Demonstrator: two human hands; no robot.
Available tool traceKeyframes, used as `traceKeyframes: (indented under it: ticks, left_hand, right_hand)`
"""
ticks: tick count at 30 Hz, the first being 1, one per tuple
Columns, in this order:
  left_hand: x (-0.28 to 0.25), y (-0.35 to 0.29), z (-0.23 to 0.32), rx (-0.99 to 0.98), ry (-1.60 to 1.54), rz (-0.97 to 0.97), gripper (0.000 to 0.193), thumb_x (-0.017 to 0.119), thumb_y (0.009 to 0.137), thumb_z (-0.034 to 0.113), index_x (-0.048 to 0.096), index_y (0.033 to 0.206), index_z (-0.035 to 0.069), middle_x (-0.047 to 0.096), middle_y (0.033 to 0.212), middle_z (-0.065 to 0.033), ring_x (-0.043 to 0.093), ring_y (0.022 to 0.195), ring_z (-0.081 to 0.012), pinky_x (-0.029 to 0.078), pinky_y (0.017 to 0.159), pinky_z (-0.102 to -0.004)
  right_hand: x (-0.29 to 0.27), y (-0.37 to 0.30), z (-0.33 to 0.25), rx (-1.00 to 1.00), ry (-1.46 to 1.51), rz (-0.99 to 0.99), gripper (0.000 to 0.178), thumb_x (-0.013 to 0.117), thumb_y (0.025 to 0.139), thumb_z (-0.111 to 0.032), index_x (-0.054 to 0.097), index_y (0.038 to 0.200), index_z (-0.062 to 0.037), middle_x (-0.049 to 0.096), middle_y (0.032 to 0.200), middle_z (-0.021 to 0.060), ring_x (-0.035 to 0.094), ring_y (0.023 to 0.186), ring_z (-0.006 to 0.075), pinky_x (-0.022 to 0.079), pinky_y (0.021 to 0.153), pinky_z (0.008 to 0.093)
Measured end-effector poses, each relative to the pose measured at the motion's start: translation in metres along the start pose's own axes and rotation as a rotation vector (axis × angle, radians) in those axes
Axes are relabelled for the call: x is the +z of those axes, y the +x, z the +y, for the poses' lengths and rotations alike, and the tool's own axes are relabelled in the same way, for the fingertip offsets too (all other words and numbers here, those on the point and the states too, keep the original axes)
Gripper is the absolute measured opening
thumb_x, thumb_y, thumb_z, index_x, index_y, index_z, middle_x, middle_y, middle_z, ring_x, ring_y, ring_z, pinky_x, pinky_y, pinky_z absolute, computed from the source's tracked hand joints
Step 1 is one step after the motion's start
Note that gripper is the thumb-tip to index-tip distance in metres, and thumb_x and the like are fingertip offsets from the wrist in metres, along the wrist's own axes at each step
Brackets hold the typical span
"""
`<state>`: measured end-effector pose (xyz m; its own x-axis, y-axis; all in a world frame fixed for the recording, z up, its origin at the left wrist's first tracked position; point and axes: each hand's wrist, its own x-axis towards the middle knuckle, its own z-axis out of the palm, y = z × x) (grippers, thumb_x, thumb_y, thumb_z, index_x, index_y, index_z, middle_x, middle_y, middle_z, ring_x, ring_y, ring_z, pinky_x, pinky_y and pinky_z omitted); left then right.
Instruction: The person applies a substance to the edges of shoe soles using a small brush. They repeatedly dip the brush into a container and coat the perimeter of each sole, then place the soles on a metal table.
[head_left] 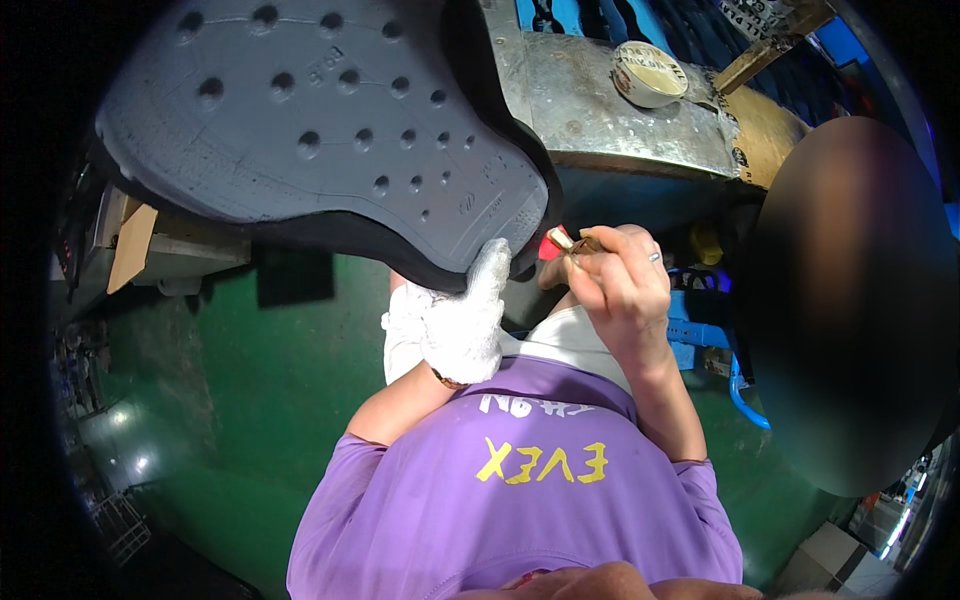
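Observation:
A large dark grey moulded panel (pixel 330 120) with rows of round dimples and a black rim fills the upper left, tilted toward me. My left hand (pixel 465 325), in a white glove, grips its near lower corner, with the thumb lying on the grey face and the fingers hidden behind. Just right of that corner, my bare right hand (pixel 625 285) pinches a small tool (pixel 562 238) with a pale end and a red part; its exact kind is unclear. The red part is close to the black rim, but whether they touch cannot be told.
A worn metal-topped bench (pixel 610 120) stands ahead, carrying a round white tub (pixel 650 75). A blurred dark oval (pixel 850 310) blocks much of the right side. A blue metal frame (pixel 700 332) stands behind my right arm. Below lies a green floor (pixel 240 400).

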<state>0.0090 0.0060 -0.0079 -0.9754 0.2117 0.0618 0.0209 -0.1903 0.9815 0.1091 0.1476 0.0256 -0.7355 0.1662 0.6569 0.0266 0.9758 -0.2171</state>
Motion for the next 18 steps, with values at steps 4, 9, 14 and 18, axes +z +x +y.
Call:
traceKeyframes:
  ticks: [4, 9, 14, 18]
  left_hand:
    - [-0.006, 0.005, 0.000, -0.066, 0.069, -0.080, 0.046, 0.080, 0.086, 0.011, 0.057, 0.125, 0.001, 0.067, 0.111, -0.0097, 0.064, 0.098, -0.0174, 0.052, 0.083, -0.0318]
    - [-0.003, 0.003, 0.004, -0.087, 0.002, -0.094, 0.051, 0.080, 0.086, 0.011, 0.054, 0.129, 0.000, 0.066, 0.115, -0.0095, 0.064, 0.100, -0.0178, 0.053, 0.085, -0.0316]
    - [-0.004, 0.003, 0.003, -0.092, 0.072, -0.116, 0.052, 0.080, 0.087, 0.012, 0.053, 0.129, 0.001, 0.066, 0.115, -0.0096, 0.064, 0.099, -0.0177, 0.052, 0.084, -0.0309]
    - [-0.003, 0.002, 0.001, -0.084, 0.072, -0.092, 0.051, 0.080, 0.087, 0.012, 0.054, 0.129, 0.001, 0.067, 0.113, -0.0091, 0.064, 0.097, -0.0170, 0.052, 0.084, -0.0303]
  right_hand:
    - [0.001, -0.013, 0.003, -0.055, 0.216, -0.022, 0.030, 0.080, 0.071, -0.005, 0.060, 0.093, -0.0062, 0.067, 0.104, 0.0121, 0.060, 0.076, 0.0271, 0.046, 0.065, 0.0391]
    - [0.001, -0.018, 0.007, -0.046, 0.176, 0.033, 0.031, 0.081, 0.072, -0.004, 0.059, 0.094, -0.0067, 0.066, 0.105, 0.0119, 0.060, 0.076, 0.0275, 0.046, 0.066, 0.0396]
    - [0.000, -0.018, 0.008, -0.035, 0.129, 0.018, 0.031, 0.081, 0.072, -0.004, 0.059, 0.093, -0.0068, 0.066, 0.106, 0.0118, 0.061, 0.077, 0.0275, 0.046, 0.067, 0.0394]
    - [-0.006, -0.021, 0.006, -0.074, 0.198, -0.036, 0.030, 0.080, 0.072, -0.005, 0.059, 0.092, -0.0062, 0.066, 0.106, 0.0123, 0.061, 0.077, 0.0271, 0.046, 0.067, 0.0389]
